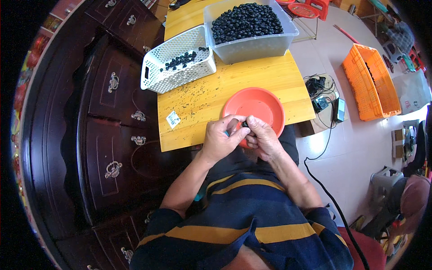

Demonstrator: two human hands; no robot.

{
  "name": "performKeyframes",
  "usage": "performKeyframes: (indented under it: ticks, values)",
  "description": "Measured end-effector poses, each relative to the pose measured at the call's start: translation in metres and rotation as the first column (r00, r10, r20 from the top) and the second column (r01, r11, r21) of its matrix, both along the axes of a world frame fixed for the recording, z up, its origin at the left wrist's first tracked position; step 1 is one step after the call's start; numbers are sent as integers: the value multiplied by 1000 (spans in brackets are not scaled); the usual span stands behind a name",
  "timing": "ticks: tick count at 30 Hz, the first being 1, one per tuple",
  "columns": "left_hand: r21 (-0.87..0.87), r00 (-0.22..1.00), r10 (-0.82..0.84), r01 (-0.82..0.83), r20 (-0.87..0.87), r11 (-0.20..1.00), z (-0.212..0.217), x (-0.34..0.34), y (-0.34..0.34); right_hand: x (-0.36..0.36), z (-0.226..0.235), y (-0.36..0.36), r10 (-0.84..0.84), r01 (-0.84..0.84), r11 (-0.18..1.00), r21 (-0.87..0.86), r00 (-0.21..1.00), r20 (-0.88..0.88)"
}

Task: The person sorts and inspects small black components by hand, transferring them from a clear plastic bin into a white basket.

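Observation:
Over the near edge of the red plastic basin (256, 95), my two hands meet with fingers closed. A small black round piece (245, 124) is pinched between my left hand (219, 139) and my right hand (266, 138). A bit of blue shows within the left hand's curled fingers; what it is I cannot make out. The basin's visible inside is bare. Beyond it, a white perforated basket (180, 81) holds some similar black pieces (183, 59). The translucent tub (252, 51) beside it is heaped with many more (246, 23).
Dark specks and a small white packet (173, 119) lie on the yellow wooden table (270, 76). A dark drawer cabinet (108, 135) stands close on the left. To the right are an orange crate (371, 85), a black cable (330, 195) and other people seated.

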State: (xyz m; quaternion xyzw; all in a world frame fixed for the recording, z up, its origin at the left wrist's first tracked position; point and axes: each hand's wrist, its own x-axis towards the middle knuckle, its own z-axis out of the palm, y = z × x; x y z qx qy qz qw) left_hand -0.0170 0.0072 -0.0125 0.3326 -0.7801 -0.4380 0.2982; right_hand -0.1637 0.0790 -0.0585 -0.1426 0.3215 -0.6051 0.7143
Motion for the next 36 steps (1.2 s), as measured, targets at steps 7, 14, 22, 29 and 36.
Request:
performKeyframes:
  ticks: [7,14,22,29,36]
  values:
    - [-215,999,44,-46,-15,975,-6,-2,1,1,-2,1,-24,19,999,30,980,199]
    - [-436,995,38,-75,-93,897,-16,2,1,5,2,0,-43,36,999,29,955,292]
    - [-475,991,49,-104,-128,874,-18,-3,0,4,0,-1,-59,55,998,25,967,246]
    - [-236,981,86,-44,173,971,-2,8,-9,0,0,0,5,0,1000,-27,988,153]
    - [-295,964,-86,161,253,942,4,11,-18,-5,-6,2,119,-98,991,-94,960,253]
